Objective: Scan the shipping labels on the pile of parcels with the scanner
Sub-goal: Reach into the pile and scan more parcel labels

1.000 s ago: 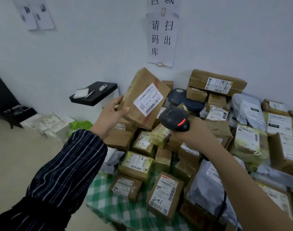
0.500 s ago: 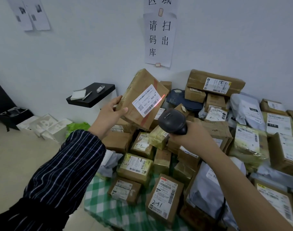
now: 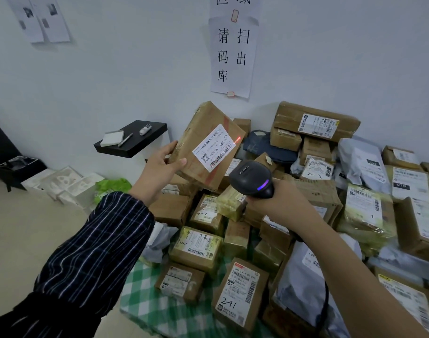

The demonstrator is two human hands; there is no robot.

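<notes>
The pile [image 3: 294, 215] of parcels occupied the centre and right of the frame, heaped against the wall on a green checked cloth [image 3: 145, 306]. Most labels in it faced upward; whether any had been scanned could not be told.

One box [image 3: 206, 145] was held above the pile, just left of centre, tilted with its label [image 3: 214, 147] turned toward the camera. It was gripped at its lower left edge by the left hand [image 3: 160, 164], fingers behind and thumb across the front face.

The scanner [image 3: 252, 178] was held at centre frame, just below and right of the box, with the right hand [image 3: 279, 201] closed around its handle. Its cable [image 3: 325, 311] ran down along the forearm at lower right.

Compared with half a second earlier, the red beam had shifted: it had lain across the label's barcode, and was now reduced to a short streak [image 3: 236, 140] off the label's upper right corner, on bare cardboard. The indicator [image 3: 263, 184] on the scanner head, red a second earlier, was now lit purple-blue. The box had been kept at nearly the same tilt.

This was judged to mean that the read on this label had probably registered. The box would next be set aside and another parcel taken from the pile.
</notes>
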